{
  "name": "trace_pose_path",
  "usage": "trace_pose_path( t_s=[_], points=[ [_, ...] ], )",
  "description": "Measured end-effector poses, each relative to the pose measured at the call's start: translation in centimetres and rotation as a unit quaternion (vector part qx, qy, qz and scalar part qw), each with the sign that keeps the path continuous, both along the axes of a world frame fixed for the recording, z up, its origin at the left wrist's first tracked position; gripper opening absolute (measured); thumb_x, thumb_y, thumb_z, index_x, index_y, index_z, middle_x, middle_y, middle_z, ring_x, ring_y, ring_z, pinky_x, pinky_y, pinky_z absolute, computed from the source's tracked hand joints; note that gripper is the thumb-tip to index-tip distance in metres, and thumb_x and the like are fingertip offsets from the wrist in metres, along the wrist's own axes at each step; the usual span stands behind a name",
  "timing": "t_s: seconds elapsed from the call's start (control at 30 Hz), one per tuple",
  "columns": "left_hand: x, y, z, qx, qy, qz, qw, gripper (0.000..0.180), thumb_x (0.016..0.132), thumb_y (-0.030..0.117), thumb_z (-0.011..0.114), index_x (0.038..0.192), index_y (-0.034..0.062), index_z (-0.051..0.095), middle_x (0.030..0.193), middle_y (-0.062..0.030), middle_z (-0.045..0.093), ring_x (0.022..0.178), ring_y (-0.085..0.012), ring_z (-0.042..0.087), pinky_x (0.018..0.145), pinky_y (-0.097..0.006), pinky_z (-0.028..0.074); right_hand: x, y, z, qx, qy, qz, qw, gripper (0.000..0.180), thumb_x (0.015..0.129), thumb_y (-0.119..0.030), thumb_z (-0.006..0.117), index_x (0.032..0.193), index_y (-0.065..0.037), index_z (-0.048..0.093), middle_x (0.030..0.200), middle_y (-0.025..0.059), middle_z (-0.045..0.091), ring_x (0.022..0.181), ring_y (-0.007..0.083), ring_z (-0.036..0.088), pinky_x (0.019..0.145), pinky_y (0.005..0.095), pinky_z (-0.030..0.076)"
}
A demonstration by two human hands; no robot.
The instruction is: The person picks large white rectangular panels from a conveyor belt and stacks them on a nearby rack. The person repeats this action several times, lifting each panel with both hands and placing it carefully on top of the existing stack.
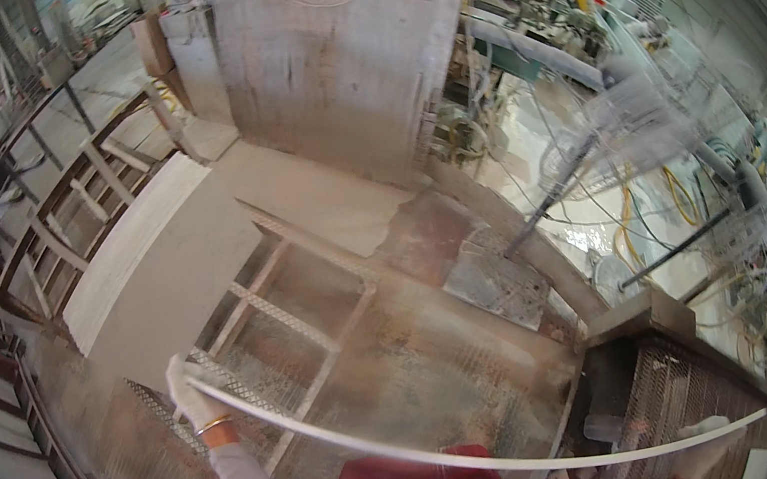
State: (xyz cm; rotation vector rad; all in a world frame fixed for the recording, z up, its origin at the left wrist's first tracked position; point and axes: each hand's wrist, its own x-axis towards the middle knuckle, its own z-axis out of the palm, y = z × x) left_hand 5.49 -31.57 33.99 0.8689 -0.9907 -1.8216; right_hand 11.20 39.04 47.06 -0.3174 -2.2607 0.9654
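A long, thin white strip (pixel 390 459), perhaps a board seen edge-on, stretches across in front of me and looks bowed in this lens. My left hand (pixel 195 398), in a white glove, is closed on its left end. Toward the other end, at the lower right, my right hand (pixel 706 454) grips it from below; that hand is pale and somewhat blurred, so its fingers are hard to make out. Just beyond my left hand lies a thick stack of pale grey slabs or boards (pixel 169 260), with its layered edges showing at the left.
A metal frame with mesh strips (pixel 291 321) lies on the dusty floor beyond the strip. Racks with brown bars (pixel 63 232) curve along the left. A large grey panel (pixel 329 66) stands at the back. A blurred fan (pixel 628 122) and a dark mesh-topped bench (pixel 653 397) are at right.
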Motion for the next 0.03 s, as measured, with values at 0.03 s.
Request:
trace_pose_path(
  t_s=[0.03],
  points=[
    [1.55,-2.55,-0.19,-0.006,-0.014,0.028,1.000,0.033,0.083,0.033,0.050,0.059,0.0115,0.044,0.046,-0.0020,0.039,0.035,-0.0156,0.039,0.034,-0.029,0.037,-1.16,-0.97,0.06,0.001,0.001,0.011,1.000,0.047,0.094,-0.044,0.032,0.084,-0.001,0.049,0.069,0.0053,0.053,0.060,0.0170,0.050,0.071,0.0291,0.042]
  ],
)
